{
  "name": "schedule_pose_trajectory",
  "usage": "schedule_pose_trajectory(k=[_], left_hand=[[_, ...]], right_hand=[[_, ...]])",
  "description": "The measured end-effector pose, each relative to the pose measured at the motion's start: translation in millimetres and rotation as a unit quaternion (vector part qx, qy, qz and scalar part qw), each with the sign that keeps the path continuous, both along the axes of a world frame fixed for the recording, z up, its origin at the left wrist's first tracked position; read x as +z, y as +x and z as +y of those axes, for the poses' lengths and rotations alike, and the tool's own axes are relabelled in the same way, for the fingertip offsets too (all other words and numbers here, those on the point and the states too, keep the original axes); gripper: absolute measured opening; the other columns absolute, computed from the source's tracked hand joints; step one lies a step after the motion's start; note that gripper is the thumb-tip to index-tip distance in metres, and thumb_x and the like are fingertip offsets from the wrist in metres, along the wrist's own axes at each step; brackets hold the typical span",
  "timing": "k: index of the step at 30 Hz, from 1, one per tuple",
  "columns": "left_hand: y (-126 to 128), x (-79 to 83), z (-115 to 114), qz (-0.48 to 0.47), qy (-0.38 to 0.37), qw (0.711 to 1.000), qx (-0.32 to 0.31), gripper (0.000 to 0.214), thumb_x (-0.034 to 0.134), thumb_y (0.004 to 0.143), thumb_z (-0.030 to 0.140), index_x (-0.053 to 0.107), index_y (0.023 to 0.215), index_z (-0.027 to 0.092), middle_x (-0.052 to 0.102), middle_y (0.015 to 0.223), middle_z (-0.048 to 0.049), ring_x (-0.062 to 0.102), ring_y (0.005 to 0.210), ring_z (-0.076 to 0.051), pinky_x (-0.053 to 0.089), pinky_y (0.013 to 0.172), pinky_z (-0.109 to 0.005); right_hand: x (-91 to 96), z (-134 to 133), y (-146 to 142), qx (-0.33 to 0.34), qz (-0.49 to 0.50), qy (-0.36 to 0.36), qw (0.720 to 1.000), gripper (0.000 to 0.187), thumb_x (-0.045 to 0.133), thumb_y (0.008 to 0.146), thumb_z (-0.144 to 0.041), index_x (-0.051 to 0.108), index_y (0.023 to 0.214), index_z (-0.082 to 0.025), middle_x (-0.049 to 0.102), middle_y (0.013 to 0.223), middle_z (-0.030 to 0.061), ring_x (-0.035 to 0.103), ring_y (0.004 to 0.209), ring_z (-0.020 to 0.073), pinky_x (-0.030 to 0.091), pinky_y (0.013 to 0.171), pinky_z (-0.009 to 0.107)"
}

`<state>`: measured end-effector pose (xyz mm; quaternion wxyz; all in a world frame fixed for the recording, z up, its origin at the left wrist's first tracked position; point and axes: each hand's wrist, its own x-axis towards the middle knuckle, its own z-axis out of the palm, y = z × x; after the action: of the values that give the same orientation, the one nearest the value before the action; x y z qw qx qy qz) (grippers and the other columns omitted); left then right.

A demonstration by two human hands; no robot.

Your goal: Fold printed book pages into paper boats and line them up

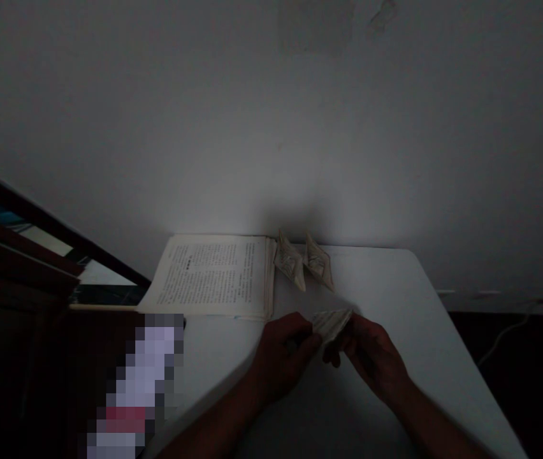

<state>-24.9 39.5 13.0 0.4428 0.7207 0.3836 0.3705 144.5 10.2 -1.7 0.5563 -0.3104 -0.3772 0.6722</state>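
Note:
Between my two hands is a small folded piece of printed paper (333, 324), roughly triangular, held just above the table. My left hand (283, 354) pinches its left corner with thumb and fingers. On the opposite side my right hand (379, 354) grips the right corner, some fingertips curled beneath the paper. Beyond the hands, two folded paper boats (290, 262) stand side by side near the wall, the right-hand boat (318, 262) close against the other. Both are made of printed paper.
A stack of printed pages (209, 274) lies at the table's back left. The white table (376, 274) meets a grey wall (204, 127). A pixelated patch (137, 376) covers something at the left edge. Dark wooden furniture (23, 255) stands left; a pale cable (505, 331) hangs right.

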Motion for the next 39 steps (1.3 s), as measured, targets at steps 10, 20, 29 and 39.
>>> schedule_pose_trajectory(k=[10, 20, 29, 39], left_hand=[[-8, -1.4, 4, 0.086, 0.085, 0.991, 0.056, 0.015, 0.049, 0.086, 0.024, 0.058, 0.080, 0.014, 0.056, 0.065, -0.0005, 0.051, 0.058, -0.011, 0.038, 0.056, -0.022], [-9, -2.9, 9, 0.002, 0.101, 0.995, 0.022, 0.015, 0.057, 0.083, 0.026, 0.068, 0.084, 0.017, 0.053, 0.068, -0.0004, 0.051, 0.059, -0.010, 0.038, 0.054, -0.020], [-15, -10.4, 11, 0.022, 0.214, 0.976, 0.034, 0.019, 0.059, 0.082, 0.027, 0.071, 0.096, 0.020, 0.055, 0.060, -0.0010, 0.051, 0.053, -0.010, 0.039, 0.050, -0.020], [-14, 0.4, 10, -0.064, 0.124, 0.990, -0.015, 0.014, 0.060, 0.082, 0.021, 0.071, 0.091, 0.020, 0.072, 0.077, -0.0049, 0.066, 0.066, -0.013, 0.050, 0.061, -0.022]], right_hand=[[-3.0, 2, 4, -0.021, -0.117, 0.003, 0.993, 0.019, 0.054, 0.086, -0.030, 0.063, 0.094, -0.015, 0.062, 0.070, 0.0033, 0.054, 0.060, 0.0137, 0.045, 0.057, 0.028], [-1.3, -2, 3, -0.083, -0.233, -0.025, 0.969, 0.016, 0.061, 0.079, -0.030, 0.060, 0.087, -0.016, 0.056, 0.047, -0.0036, 0.046, 0.038, 0.0085, 0.036, 0.037, 0.019], [6.9, -5, 7, -0.148, -0.251, 0.015, 0.957, 0.015, 0.074, 0.067, -0.025, 0.067, 0.080, -0.021, 0.070, 0.070, 0.0028, 0.066, 0.061, 0.0167, 0.054, 0.055, 0.024], [6.2, -10, 7, -0.206, -0.241, 0.072, 0.946, 0.031, 0.078, 0.063, -0.019, 0.067, 0.090, -0.027, 0.071, 0.075, 0.0012, 0.067, 0.063, 0.0169, 0.056, 0.057, 0.023]])
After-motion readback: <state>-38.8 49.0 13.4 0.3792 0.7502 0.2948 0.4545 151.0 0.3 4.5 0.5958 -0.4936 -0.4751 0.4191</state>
